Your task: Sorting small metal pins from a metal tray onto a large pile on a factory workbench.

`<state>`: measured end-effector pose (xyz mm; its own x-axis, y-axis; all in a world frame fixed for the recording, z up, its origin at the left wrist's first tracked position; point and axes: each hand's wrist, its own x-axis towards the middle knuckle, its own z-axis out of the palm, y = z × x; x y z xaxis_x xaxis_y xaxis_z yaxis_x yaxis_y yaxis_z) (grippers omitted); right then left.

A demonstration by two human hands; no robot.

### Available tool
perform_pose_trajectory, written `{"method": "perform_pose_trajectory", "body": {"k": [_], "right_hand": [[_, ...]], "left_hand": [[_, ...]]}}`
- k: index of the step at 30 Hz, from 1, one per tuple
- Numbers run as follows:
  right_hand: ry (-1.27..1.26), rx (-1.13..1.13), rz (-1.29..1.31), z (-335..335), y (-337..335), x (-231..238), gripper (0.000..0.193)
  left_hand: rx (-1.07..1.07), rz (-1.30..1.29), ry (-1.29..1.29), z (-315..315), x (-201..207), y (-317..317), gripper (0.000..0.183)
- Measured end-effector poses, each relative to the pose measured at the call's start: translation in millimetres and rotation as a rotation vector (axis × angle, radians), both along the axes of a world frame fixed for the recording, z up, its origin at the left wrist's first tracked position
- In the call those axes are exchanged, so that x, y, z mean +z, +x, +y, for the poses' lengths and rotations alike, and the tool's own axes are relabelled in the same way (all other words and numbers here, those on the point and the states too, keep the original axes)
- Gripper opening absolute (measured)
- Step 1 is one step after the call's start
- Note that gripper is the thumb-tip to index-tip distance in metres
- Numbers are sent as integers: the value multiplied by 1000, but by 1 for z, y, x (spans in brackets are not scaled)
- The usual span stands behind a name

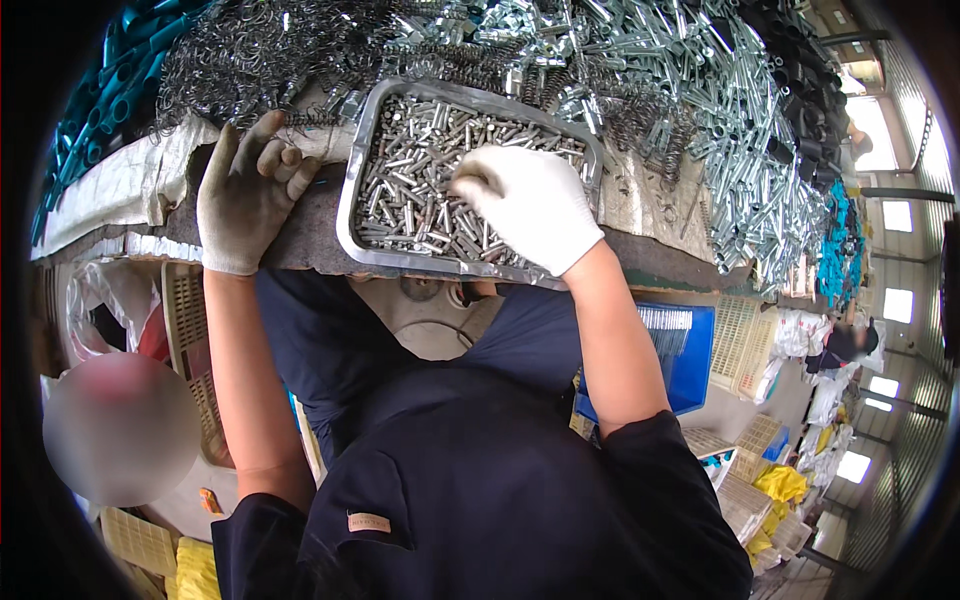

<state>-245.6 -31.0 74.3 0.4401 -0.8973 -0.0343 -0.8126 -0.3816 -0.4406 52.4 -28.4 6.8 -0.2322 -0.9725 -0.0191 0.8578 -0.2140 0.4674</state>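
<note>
A rectangular metal tray (349,215) at the table's front edge holds a heap of short metal pins (405,165). Over the pins is my right hand (530,200) in a white glove, thumb and fingers curled together in a pinch. Whatever lies between those fingertips, if anything, is hidden. Left of the tray, my left hand (245,195) is raised in a soiled glove, palm showing, with its fingers bent but apart. Nothing shows in it. Dark wire springs (270,60) are piled just beyond its fingertips.
Behind the tray, the heap of springs meets silvery metal rods (740,130). Teal tubes (120,85) lie at the far left, black parts (805,90) at the far right. A blue bin (695,350) and beige crates (745,345) stand below the table at right. Someone (845,345) is further off.
</note>
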Motion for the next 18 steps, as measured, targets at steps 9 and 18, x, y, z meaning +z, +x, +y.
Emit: {"method": "perform_pose_trajectory", "body": {"k": [9,18], "right_hand": [[29,-416,-381,0,-21,7,25],[-91,-142,-162,15,-4,6,15]], "left_hand": [[-16,22,-42,1,0,1,50],[-5,11,-20,-1,-2,1,50]]}}
